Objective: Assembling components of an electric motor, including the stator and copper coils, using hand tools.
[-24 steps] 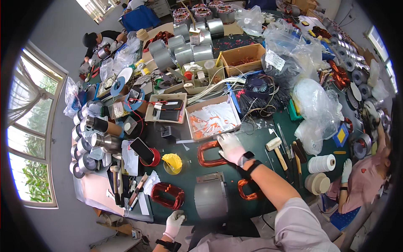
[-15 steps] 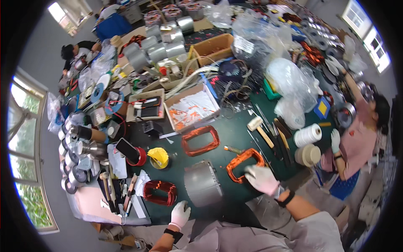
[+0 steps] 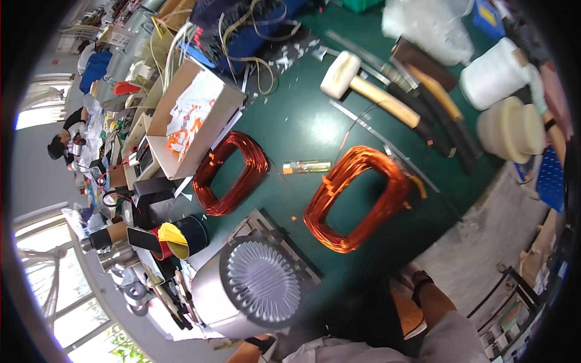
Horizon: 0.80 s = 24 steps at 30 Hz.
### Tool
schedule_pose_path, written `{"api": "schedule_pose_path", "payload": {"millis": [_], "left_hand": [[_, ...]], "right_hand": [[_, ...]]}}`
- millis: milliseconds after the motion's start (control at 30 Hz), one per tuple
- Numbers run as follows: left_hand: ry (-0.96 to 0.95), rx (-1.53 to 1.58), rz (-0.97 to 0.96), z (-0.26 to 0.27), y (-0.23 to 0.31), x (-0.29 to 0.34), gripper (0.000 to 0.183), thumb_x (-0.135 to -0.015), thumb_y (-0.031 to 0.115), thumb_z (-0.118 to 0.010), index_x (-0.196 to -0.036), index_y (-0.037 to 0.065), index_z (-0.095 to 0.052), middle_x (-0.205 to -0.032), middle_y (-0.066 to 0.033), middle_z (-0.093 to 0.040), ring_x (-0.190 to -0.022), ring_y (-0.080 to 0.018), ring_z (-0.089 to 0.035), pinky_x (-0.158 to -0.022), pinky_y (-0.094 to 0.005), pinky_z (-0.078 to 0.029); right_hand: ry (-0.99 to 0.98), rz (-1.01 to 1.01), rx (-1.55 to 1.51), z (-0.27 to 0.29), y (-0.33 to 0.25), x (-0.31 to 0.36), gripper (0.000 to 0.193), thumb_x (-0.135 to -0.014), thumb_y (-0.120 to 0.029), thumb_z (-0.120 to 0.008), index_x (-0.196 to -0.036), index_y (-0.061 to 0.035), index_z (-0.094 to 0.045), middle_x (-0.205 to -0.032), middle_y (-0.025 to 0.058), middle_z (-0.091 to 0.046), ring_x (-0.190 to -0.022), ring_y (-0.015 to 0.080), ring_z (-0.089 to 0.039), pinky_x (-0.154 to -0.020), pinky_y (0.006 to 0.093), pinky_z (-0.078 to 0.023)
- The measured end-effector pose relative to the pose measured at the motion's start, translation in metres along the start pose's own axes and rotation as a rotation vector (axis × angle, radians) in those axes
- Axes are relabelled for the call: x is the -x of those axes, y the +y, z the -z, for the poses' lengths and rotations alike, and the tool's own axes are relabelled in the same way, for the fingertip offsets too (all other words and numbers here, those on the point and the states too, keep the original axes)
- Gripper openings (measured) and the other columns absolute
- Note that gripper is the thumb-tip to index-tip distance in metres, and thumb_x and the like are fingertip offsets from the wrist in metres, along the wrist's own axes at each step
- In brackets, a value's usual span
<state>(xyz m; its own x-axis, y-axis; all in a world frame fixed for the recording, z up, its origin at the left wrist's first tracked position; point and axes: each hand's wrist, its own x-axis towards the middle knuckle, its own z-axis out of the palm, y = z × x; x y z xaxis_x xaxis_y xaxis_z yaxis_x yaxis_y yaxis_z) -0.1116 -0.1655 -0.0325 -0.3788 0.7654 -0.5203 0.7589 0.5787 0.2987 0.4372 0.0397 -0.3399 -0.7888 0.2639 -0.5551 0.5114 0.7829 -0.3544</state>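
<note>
A silvery slotted metal cylinder, like a motor stator core (image 3: 212, 293), lies on the green table in front of me, its toothed end facing right. My left forearm with a black wristband comes in below it; my left hand is mostly hidden there. My right hand (image 3: 409, 271) is low, below the table's near edge, dark and with its fingers hidden. Beside its wrist shows a brown rounded surface (image 3: 409, 311). An orange-red copper wire coil (image 3: 311, 215) lies on the table beyond my right hand. A second, darker coil (image 3: 257, 160) lies farther left.
A wooden-handled mallet (image 3: 381, 100) and several long tools lie at the far right, next to a white thread spool (image 3: 493, 72) and a cream spool (image 3: 514, 127). A cardboard box (image 3: 209, 130) holds paper scraps. Yellow strips stand in a dark tin (image 3: 196, 236). People sit nearby.
The view has tilted and come closer to the table. My right hand has left the orange-red coil and dropped below the table edge. My left hand has slipped mostly out of sight.
</note>
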Motion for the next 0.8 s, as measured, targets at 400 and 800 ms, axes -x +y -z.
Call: {"api": "schedule_pose_path", "payload": {"millis": [400,800], "left_hand": [[-0.073,-0.137,0.214,0.051,-0.012,0.016,0.027,-0.097,0.015,-0.064,-0.118,0.002,-0.074,-0.120,-0.0216,-0.072,-0.114,-0.0454,-0.066,-0.105,-0.0545,-0.048],[0.051,-0.058,0.337,0.066,0.022,0.005,0.028,-0.096,0.014,-0.064,-0.119,0.002,-0.074,-0.120,-0.0222,-0.072,-0.114,-0.0457,-0.066,-0.104,-0.0545,-0.048]], "right_hand": [[-0.019,-0.023,-0.444,0.092,-0.063,-0.025,0.038,-0.104,-0.035,-0.055,-0.123,-0.0074,-0.075,-0.126,0.0168,-0.075,-0.118,0.0395,-0.069,-0.100,0.0496,-0.053],[-0.122,0.157,-0.472,0.205,0.010,-0.073,0.041,-0.105,-0.038,-0.053,-0.128,-0.0094,-0.073,-0.130,0.0166,-0.073,-0.120,0.0380,-0.068,-0.102,0.0496,-0.053]]}}
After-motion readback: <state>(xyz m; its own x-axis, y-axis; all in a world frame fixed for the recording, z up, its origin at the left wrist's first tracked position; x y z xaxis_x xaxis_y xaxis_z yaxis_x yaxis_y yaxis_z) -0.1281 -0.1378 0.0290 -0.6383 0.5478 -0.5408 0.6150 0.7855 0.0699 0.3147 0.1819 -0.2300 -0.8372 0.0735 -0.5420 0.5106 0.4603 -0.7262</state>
